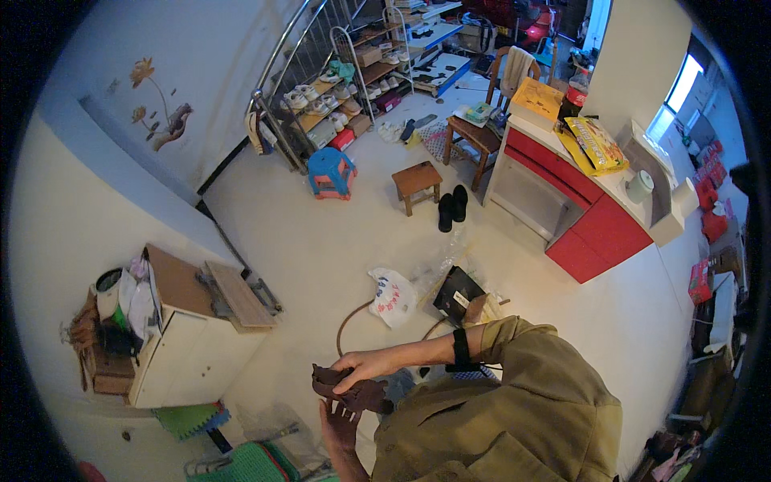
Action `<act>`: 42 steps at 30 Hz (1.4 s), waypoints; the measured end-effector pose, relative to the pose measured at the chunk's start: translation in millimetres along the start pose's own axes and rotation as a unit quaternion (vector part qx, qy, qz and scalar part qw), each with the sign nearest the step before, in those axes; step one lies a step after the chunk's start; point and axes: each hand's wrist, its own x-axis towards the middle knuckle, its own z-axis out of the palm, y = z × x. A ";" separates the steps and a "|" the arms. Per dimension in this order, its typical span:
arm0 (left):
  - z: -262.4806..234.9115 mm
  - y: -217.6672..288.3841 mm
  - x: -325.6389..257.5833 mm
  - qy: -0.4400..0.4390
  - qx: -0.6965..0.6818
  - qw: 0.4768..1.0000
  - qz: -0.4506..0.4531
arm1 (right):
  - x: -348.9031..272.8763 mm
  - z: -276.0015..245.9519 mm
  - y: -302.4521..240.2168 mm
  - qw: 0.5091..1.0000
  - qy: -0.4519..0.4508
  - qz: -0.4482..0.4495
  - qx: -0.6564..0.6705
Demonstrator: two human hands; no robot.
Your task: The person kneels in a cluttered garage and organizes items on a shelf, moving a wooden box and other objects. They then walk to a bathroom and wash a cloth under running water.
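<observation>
A dark brown, soft-looking bundle (pixel 363 395) with uneven edges, like cut pieces of cloth or leather, is held low in front of my body. My right hand (pixel 357 371) grips it from above, thumb and fingers closed on its upper part. Just under it is my left hand (pixel 340 424), fingers spread and fingertips close to its lower edge. Whether those fingertips touch it I cannot tell. A black band circles my right forearm, below an olive-brown sleeve.
On the floor ahead lie a white plastic bag (pixel 392 297) and a black box (pixel 458 294). Beyond are black slippers (pixel 453 209), a wooden stool (pixel 418 181) and a blue plastic stool (pixel 331 172). A cabinet (pixel 201 353) stands left, a red-fronted desk (pixel 598 241) right.
</observation>
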 end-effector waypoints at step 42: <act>147.9 562.0 594.6 -0.199 0.086 0.975 0.046 | 497.8 -492.6 -247.5 0.966 0.216 -0.048 -0.134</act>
